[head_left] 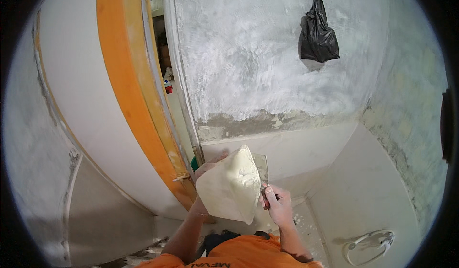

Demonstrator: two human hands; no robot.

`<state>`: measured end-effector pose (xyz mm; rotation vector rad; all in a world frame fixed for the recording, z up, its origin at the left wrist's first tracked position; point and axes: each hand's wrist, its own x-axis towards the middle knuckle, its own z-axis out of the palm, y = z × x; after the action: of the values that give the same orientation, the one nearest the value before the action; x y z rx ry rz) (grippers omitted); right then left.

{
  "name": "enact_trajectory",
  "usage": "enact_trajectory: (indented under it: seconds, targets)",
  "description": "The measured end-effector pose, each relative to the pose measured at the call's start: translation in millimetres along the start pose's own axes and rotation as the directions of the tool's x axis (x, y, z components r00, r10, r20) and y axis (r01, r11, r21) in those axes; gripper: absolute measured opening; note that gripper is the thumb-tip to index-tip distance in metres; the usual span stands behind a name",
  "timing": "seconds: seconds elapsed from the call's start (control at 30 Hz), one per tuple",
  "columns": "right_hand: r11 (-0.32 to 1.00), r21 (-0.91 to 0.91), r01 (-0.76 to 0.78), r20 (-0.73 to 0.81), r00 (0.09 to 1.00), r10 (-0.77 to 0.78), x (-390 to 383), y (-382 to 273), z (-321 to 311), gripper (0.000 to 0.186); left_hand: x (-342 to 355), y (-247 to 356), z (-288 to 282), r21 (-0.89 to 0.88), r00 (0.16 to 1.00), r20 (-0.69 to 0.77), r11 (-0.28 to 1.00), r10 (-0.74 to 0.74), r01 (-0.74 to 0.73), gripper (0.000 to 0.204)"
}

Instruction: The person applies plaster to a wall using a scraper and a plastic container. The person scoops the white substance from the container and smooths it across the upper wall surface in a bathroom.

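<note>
In front of my chest, my left hand (215,160) holds a broad, angular cream-coloured piece (222,189) from its far left side. Its kind I cannot make out. Wet-looking cream putty (244,177) lies along its right part. The piece hides my left palm and some of the fingers. My right hand (278,205) is closed round the handle of a putty knife (262,166), thumb on top. The knife's greyish, smeared blade rises just behind the right edge of the cream piece and is partly covered by it.
Ahead stands a wall (239,67) with patchy white plaster, where a black plastic bag (320,38) hangs. Smooth pale panels line its lower part. To the left is a white door (71,67) with an orange edge. A white hose (368,244) sits coiled at lower right.
</note>
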<state>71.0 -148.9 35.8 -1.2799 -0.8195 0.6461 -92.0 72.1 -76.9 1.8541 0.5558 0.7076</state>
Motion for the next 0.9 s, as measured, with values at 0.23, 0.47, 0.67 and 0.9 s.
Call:
enact_trajectory:
  seconds: [0.23, 0.47, 0.67, 0.9]
  targets:
    - [0.993, -0.111, -0.047, -0.086, 0.996, 0.037, 1, -10, 7, 0.043, 8, 9, 11, 0.0, 0.998, 0.049, 0.999, 0.04, -0.04, 0.062]
    - [0.976, -0.217, -0.011, -0.099, 0.995, -0.011, 15, 0, 1, 0.041, 12, 16, 10, -0.008, 0.997, 0.045, 0.998, 0.069, -0.069, 0.064]
    - [0.953, -0.298, -0.046, -0.206, 0.978, -0.018, 17, 13, -17, 0.032, 15, 25, -8, 0.047, 0.99, -0.084, 0.992, 0.117, -0.113, 0.065]
    - [0.987, -0.146, 0.073, -0.079, 0.993, -0.085, 3, -4, -24, 0.032, 12, 60, -50, -0.425, 0.961, -0.226, 0.872, 0.157, -0.242, 0.071]
